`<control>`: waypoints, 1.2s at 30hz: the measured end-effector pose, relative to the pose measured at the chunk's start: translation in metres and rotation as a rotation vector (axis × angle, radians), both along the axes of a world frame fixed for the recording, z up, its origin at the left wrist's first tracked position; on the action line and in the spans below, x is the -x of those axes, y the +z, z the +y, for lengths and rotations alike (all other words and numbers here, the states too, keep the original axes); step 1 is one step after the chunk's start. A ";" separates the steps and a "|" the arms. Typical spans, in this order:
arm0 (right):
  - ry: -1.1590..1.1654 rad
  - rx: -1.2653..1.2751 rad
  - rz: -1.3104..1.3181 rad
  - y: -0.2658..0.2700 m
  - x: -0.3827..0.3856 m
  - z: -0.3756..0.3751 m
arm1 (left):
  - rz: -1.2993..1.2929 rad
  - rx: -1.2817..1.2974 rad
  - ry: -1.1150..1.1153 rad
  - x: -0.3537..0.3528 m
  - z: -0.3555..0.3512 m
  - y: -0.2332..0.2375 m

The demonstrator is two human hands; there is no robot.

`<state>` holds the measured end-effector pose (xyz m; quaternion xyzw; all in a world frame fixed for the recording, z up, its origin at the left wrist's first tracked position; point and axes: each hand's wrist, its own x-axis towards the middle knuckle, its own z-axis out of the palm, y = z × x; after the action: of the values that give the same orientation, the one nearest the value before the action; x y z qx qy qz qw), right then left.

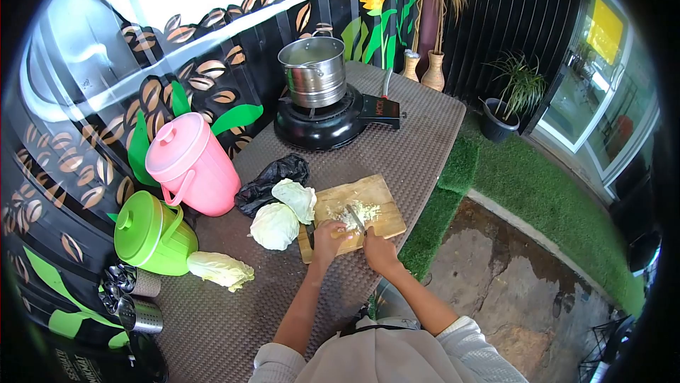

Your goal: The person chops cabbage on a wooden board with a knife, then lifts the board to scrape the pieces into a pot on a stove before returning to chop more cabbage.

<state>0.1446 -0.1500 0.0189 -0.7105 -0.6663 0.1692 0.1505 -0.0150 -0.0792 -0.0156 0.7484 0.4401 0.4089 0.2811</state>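
On the brown woven-pattern table lies a wooden cutting board point(386, 207) bearing a heap of finely chopped pale pieces point(367, 210). My right hand point(380, 251) is wrapped round the handle of a knife point(355, 219), whose blade rests among the pieces. Beside it, my left hand point(329, 239) is at the board's left part, close to the chopped heap; whether its fingers hold anything is too small to tell. Just left of the board sit a round cabbage point(274, 226) and a cut cabbage piece point(296, 199), touching each other. A dark object partly shows by my left hand.
A steel pot point(312, 71) stands on a black gas stove point(319, 128) at the back. Along the left are a black plastic bag point(273, 181), a pink container point(195, 163), a green container point(156, 234), a leafy cabbage point(219, 270) and a metal utensil holder point(145, 316).
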 end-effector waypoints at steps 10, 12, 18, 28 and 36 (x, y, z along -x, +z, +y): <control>0.004 0.089 -0.035 0.002 -0.002 0.020 | -0.218 0.000 0.141 -0.019 -0.001 -0.010; 0.012 0.061 -0.026 0.003 -0.006 0.017 | -0.218 -0.013 0.163 -0.018 -0.001 -0.010; -0.086 0.009 -0.086 -0.029 0.014 0.012 | -0.139 -0.043 0.219 -0.020 -0.002 -0.008; -0.116 0.128 0.018 0.007 0.019 0.001 | -0.141 -0.047 0.176 -0.015 -0.003 -0.004; 0.023 0.116 -0.026 0.016 0.003 0.034 | 0.082 -0.186 0.285 -0.017 0.003 -0.012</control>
<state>0.1420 -0.1159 0.0348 -0.7123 -0.6656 0.1998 0.0985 0.0016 -0.0757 -0.0272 0.7173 0.5131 0.4527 0.1316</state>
